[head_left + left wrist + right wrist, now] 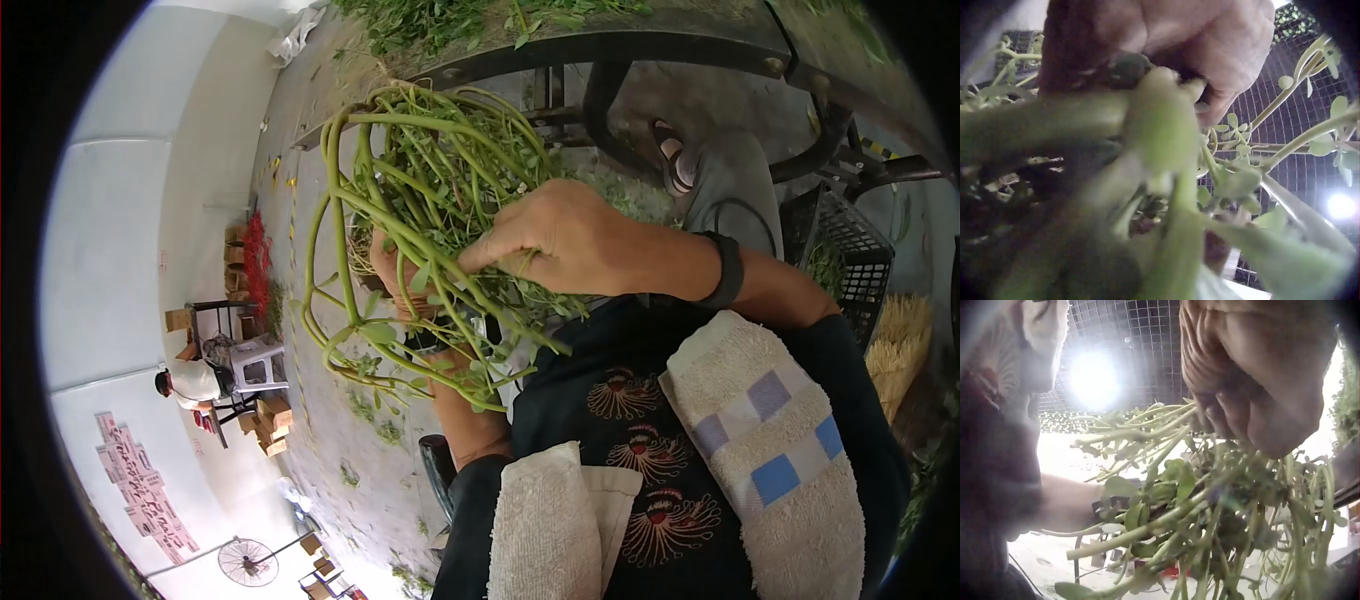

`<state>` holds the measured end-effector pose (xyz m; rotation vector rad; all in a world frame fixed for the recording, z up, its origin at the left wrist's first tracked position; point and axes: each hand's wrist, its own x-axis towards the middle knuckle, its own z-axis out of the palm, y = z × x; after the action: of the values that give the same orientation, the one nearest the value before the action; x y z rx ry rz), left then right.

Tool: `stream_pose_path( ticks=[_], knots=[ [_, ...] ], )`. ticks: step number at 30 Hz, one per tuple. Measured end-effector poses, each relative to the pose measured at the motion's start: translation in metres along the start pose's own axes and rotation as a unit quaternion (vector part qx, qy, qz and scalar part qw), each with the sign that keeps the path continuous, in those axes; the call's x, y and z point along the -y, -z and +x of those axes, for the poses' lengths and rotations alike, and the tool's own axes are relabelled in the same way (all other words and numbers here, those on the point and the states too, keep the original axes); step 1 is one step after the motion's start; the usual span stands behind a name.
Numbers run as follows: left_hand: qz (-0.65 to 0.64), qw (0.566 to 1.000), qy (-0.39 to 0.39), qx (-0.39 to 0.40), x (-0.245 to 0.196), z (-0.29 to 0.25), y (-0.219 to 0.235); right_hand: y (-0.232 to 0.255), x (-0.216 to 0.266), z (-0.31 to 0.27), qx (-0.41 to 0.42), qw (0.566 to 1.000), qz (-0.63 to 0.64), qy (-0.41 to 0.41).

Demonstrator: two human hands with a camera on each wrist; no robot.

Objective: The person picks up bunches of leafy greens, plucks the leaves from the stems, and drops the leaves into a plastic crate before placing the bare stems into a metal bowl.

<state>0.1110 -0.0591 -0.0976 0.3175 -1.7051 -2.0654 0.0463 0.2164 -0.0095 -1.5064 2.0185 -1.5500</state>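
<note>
A bunch of long green stems with small leaves (420, 230) is held up between both hands. My left hand (392, 272) comes from below and grips the bunch near its base, mostly hidden by leaves; the left wrist view shows its fist (1166, 44) closed round the thick stems (1085, 119). My right hand (555, 240), with a black band on its wrist, lies over the top of the bunch. In the right wrist view its fingers (1235, 406) curl down into the stems (1210, 506) and hold some of them.
More cut greens lie on a dark-framed table (600, 45) ahead. A black mesh crate (850, 250) and a pale straw bundle (900, 340) stand at the right. Towels (770, 440) lie on my lap. A seated person (190, 385) is far off.
</note>
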Motion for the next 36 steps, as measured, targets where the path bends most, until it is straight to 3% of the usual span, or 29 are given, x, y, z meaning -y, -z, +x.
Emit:
stream_pose_path(
  ticks=[1,2,3,5,6,10,14,17,19,21,25,27,29,33,34,36],
  knots=[
    [-0.149,0.988,0.037,-0.008,0.013,0.006,0.011,-0.003,-0.006,0.000,0.002,1.000,-0.003,0.001],
    [-0.006,0.999,-0.009,-0.038,-0.044,-0.020,-0.056,-0.008,-0.015,-0.001,-0.081,0.996,-0.018,0.005],
    [-0.009,0.999,-0.011,-0.039,-0.048,-0.021,-0.068,-0.011,-0.020,-0.001,-0.165,0.986,-0.033,0.011],
    [-0.137,0.990,0.012,0.016,-0.049,-0.018,-0.079,-0.004,-0.014,-0.003,-0.147,0.988,-0.053,-0.019],
    [-0.227,0.971,0.071,-0.028,-0.048,-0.018,-0.079,-0.003,-0.012,-0.004,-0.132,0.987,-0.072,-0.049],
    [-0.267,0.960,0.082,0.034,-0.049,-0.021,-0.091,-0.009,-0.021,-0.001,-0.111,0.991,0.044,-0.057],
    [-0.204,0.976,0.072,0.016,-0.042,-0.023,-0.089,-0.017,-0.031,0.004,-0.099,0.988,0.028,-0.113],
    [-0.182,0.977,0.097,0.061,-0.035,-0.022,-0.091,-0.024,-0.042,0.010,-0.101,0.981,0.023,-0.161],
    [-0.149,0.985,0.086,0.025,-0.027,-0.027,-0.093,-0.025,-0.047,0.009,-0.110,0.973,0.027,-0.201],
    [-0.066,0.997,-0.025,-0.015,-0.015,-0.026,-0.088,-0.026,-0.049,0.007,-0.130,0.975,0.075,-0.161],
    [-0.230,0.968,0.096,-0.031,-0.041,-0.033,-0.101,-0.024,-0.056,0.003,-0.087,0.969,0.180,-0.143],
    [-0.222,0.970,0.099,-0.022,-0.038,-0.031,-0.101,-0.010,-0.039,0.003,-0.024,0.927,0.303,-0.219],
    [-0.218,0.970,0.061,-0.093,-0.029,-0.026,-0.101,-0.012,-0.042,0.002,-0.021,0.921,0.318,-0.222],
    [-0.225,0.972,0.056,-0.044,-0.025,-0.024,-0.096,-0.025,-0.052,-0.003,-0.058,0.898,0.388,-0.197],
    [-0.219,0.971,0.056,-0.078,-0.025,-0.025,-0.097,-0.025,-0.053,-0.005,-0.058,0.898,0.388,-0.198],
    [-0.214,0.975,0.057,-0.035,-0.021,-0.024,-0.092,-0.024,-0.055,-0.008,-0.047,0.853,0.447,-0.266]
  ],
)
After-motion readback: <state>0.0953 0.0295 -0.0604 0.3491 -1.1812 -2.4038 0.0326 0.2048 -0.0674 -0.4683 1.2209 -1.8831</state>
